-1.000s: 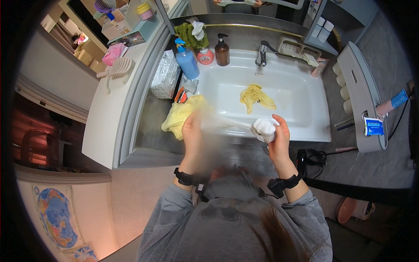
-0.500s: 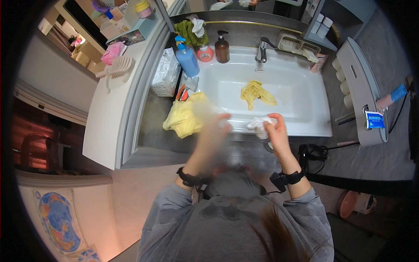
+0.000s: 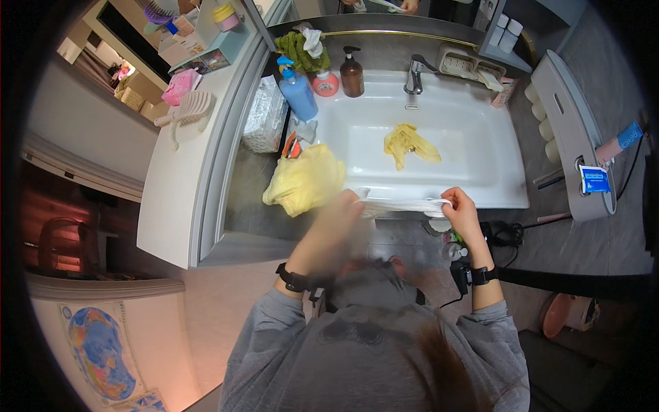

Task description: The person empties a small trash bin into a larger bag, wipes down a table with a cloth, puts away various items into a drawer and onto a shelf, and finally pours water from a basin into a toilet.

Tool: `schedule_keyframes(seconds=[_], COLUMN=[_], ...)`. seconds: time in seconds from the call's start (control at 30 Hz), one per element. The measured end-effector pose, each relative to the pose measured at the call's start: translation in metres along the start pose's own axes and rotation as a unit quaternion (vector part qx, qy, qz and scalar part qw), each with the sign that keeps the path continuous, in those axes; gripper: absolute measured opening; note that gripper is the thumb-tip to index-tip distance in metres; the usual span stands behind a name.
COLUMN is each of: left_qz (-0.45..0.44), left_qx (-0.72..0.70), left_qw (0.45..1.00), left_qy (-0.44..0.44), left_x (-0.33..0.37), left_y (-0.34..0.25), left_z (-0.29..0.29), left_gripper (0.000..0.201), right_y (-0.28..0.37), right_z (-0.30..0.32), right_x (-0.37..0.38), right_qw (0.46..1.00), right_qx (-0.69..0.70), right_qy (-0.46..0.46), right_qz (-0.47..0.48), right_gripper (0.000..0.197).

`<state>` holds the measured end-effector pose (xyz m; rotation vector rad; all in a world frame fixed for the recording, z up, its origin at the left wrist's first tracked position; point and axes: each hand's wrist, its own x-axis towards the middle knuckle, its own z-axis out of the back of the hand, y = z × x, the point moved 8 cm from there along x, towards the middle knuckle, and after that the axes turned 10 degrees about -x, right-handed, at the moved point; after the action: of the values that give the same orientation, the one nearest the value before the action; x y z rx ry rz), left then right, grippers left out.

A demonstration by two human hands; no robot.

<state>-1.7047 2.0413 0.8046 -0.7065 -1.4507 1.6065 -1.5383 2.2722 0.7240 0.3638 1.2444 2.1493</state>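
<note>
A thin white cloth (image 3: 405, 205) is stretched level in front of the sink's near rim. My left hand (image 3: 345, 210), partly blurred, pinches one end of it. The other end is gripped between the thumb and fingers of my right hand (image 3: 463, 206). Whether the cloth is a sock or a small towel cannot be made out. In the white sink (image 3: 473, 161) lies a crumpled yellow cloth (image 3: 410, 145). A thicker yellow towel (image 3: 302, 182) is bunched on the counter, just left of my left hand.
Along the sink's back left stand a blue pump bottle (image 3: 298, 95), a round pink bottle (image 3: 325, 84) and a brown pump bottle (image 3: 352, 74). The faucet (image 3: 416, 74) rises at the back. A grey cup holder (image 3: 573, 137) stands right; a black hair dryer (image 3: 504, 235) hangs below it.
The white cloth was bunched in my right hand; now it is pulled out lengthwise. My left hand has taken hold of its other end, and my right hand has moved rightward.
</note>
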Motion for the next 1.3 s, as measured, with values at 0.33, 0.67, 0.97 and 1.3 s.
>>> schedule_keyframes(seconds=[0.33,0.67,0.97,1.3], left_qz=[0.116,0.164,0.073,0.118], left_qx=[0.035,-0.104,-0.131,0.293], left_qw=[0.991,0.976,0.975,0.936], left_qy=[-0.063,0.096,-0.163,-0.153], left_x=[-0.001,0.007,0.028,0.041], left_y=[0.026,0.010,0.114,0.160], left_z=[0.016,-0.029,0.059,0.092], left_gripper=[0.016,0.010,0.025,0.057], right_y=[-0.017,0.105,0.052,0.019], right_z=[-0.008,-0.092,-0.113,-0.102], right_x=[-0.007,-0.034,-0.023,-0.010], right_qw=[0.896,0.964,0.953,0.983], right_qx=[0.417,0.079,0.137,0.066], right_qy=[0.013,0.218,0.270,0.166], right_qz=[-0.154,0.130,-0.022,-0.029], right_gripper=[0.013,0.060,0.037,0.047])
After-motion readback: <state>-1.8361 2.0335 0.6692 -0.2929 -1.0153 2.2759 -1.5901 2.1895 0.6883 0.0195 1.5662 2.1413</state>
